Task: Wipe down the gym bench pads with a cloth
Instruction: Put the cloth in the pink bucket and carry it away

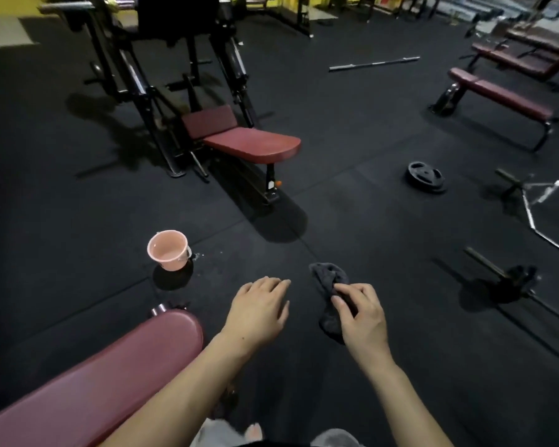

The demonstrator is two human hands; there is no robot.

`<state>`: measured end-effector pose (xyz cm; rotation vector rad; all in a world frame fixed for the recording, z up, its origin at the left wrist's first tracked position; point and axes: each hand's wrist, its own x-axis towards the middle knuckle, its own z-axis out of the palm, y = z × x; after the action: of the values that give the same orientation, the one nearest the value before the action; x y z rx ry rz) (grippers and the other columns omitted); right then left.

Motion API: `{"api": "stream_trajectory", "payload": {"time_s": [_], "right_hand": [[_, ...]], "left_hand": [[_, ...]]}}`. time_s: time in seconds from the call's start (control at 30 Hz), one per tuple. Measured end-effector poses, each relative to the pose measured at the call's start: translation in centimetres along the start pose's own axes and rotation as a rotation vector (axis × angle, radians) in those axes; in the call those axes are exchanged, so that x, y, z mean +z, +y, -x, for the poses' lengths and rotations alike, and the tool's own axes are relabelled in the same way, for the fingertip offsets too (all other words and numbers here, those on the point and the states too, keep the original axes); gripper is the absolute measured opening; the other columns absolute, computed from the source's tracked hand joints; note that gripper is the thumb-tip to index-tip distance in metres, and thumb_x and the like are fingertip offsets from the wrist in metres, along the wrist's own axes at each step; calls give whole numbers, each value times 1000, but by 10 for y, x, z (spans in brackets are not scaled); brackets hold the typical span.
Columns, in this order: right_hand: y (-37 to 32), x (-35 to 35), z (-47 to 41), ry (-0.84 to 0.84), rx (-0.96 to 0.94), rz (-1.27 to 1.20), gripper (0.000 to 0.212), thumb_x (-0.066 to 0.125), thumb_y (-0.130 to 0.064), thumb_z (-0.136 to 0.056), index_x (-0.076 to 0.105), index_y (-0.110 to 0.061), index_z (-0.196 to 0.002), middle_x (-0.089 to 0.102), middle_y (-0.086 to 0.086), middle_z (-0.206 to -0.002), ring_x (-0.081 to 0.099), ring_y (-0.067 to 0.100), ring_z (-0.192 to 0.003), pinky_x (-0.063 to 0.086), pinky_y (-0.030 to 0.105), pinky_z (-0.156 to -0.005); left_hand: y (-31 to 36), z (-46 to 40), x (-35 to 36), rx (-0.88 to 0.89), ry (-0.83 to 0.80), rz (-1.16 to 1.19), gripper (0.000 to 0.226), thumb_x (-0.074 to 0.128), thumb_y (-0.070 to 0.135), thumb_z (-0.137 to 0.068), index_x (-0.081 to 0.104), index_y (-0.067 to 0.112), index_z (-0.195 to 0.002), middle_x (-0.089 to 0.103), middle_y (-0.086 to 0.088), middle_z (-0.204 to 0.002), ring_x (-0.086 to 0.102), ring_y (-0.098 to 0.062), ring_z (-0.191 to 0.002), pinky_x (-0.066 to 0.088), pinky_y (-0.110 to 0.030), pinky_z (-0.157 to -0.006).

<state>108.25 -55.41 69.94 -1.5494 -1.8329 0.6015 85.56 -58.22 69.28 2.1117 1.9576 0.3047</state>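
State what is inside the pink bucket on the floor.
The pink bucket appears to hold a shallow pool of liquid at its bottom; dim light leaves this uncertain. Its near inner wall is hidden by the rim.

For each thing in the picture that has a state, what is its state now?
left hand: open, holds nothing
right hand: grips the cloth
cloth: dark, crumpled, off the pads
pink bucket: upright on the floor, some liquid inside
near bench pad: nothing lies on it
weight plate: flat on the floor
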Motion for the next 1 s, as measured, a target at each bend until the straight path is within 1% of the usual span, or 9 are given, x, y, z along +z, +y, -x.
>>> {"api": "stream_trajectory", "payload": {"time_s": [0.1,0.2,0.27,0.4,0.5,0.6,0.73,0.87,1.0], "right_hand": [[2,21,-69,-56,-23,-45,21,73,-14,-95,75,-24,-113,55,-17,-105,61,8,-101,50,27,-89],[4,53,-142,-131,-91,-84,21,74,-12,-94,76,-22,-113,57,-13,-105,62,8,-100,51,26,-88],[4,80,-195,-195,-156,-109,22,75,-11,-93,76,-22,-112,57,-12,-104,62,7,-99,51,25,-87],[-5,140,-302,-368,-310,-169,22,76,-10,-92,77,-21,-111,57,-11,-103,63,8,-98,54,30,-87],[-26,178,-364,-536,-436,-206,21,74,-14,-94,77,-22,-113,56,-12,-105,62,9,-101,54,29,-89],[-48,213,-409,-681,-563,-215,21,73,-16,-96,76,-21,-117,56,-11,-106,61,10,-102,52,28,-92],[-76,261,-446,-846,-674,-230,22,74,-15,-95,76,-20,-116,57,-12,-106,62,8,-101,52,26,-91],[-102,315,-474,-966,-765,-247,21,74,-14,-95,76,-19,-115,58,-11,-105,62,7,-99,49,19,-89],[-127,376,-510,-1030,-797,-233,22,73,-14,-95,75,-21,-116,57,-15,-105,61,6,-101,44,12,-88]], "left_hand": [[-19,-58,-7,-65,12,-11,50,42,44,-101,46,29,-148,55,7,-146,49,-19,-139,40,-39,-112],[-43,-109,-8,-162,33,-6,51,39,44,-101,45,29,-150,53,7,-148,46,-17,-140,38,-39,-114],[-62,-142,-6,-238,45,1,52,39,43,-101,46,28,-149,54,6,-146,48,-18,-139,40,-40,-112],[-102,-197,-6,-458,109,1,55,36,44,-97,51,26,-146,59,5,-140,54,-19,-131,46,-41,-106],[-118,-222,-18,-636,195,17,59,31,44,-93,57,24,-142,63,5,-134,59,-19,-124,50,-39,-100],[-129,-240,-30,-782,253,30,54,37,41,-95,59,22,-139,65,5,-132,62,-19,-120,53,-39,-96],[-149,-247,-35,-990,315,75,45,53,33,-98,59,20,-141,64,4,-135,61,-21,-123,52,-40,-98],[-186,-258,-33,-1157,322,107,46,49,35,-101,54,23,-146,59,6,-142,56,-18,-129,48,-38,-103],[-239,-296,-37,-1237,354,197,44,47,36,-102,52,26,-145,58,8,-142,55,-18,-129,47,-41,-103]]}}
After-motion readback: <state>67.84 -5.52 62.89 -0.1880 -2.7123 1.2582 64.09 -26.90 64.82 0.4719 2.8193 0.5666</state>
